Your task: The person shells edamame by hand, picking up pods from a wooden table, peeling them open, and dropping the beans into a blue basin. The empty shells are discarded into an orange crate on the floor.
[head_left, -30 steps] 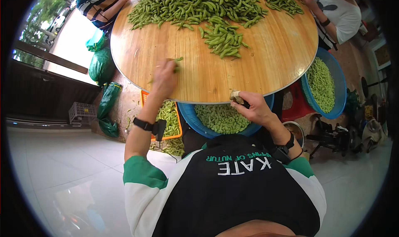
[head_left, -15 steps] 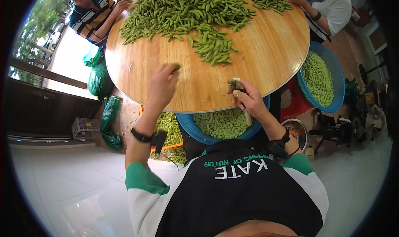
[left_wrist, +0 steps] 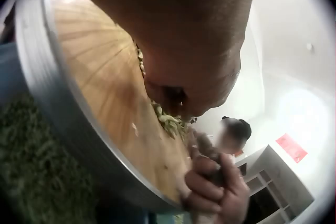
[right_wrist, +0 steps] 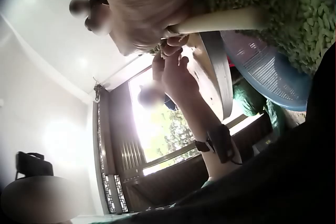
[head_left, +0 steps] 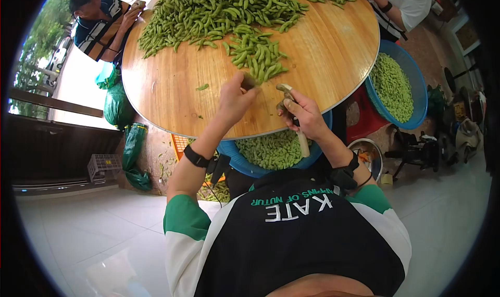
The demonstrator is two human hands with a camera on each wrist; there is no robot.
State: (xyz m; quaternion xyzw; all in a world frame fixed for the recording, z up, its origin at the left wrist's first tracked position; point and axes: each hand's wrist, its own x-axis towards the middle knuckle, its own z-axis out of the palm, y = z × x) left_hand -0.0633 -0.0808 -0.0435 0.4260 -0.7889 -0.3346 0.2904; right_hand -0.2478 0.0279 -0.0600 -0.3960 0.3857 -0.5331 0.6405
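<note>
While my right hand grips a pale stick, my left hand is near the pods at twelve o'clock on the table; I can't tell if it grips anything.

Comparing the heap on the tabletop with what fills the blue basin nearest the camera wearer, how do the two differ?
The bean pods are long, curved and mid to dark green; the shelled beans are much smaller, stubbier and paler.
The pods lie loose on the wooden tabletop, while the beans sit inside the blue basin, partly hidden by the table edge.
Both are green and piled in large numbers.
</note>
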